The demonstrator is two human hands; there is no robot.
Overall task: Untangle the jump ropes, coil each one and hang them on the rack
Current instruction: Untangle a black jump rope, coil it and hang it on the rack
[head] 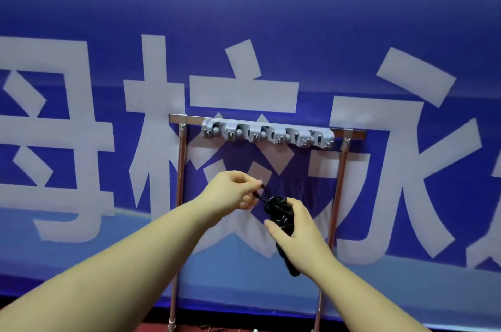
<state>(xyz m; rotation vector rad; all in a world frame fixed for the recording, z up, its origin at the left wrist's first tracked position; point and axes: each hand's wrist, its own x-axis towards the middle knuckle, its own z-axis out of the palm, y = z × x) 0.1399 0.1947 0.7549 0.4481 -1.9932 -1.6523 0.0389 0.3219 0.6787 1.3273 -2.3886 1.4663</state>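
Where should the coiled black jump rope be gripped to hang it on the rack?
Probably by the free loop the left hand pinches at the top of the jump rope, approached from the left. It sticks out clear of the bundle, which the right hand wraps, so it could slip over a hook on the grey rack.

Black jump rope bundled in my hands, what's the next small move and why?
Probably lift the loop up to a hook on the grey rack. The black jump rope already looks coiled in the right hand, the left hand pinches a free loop, and nothing hangs on the rack above.
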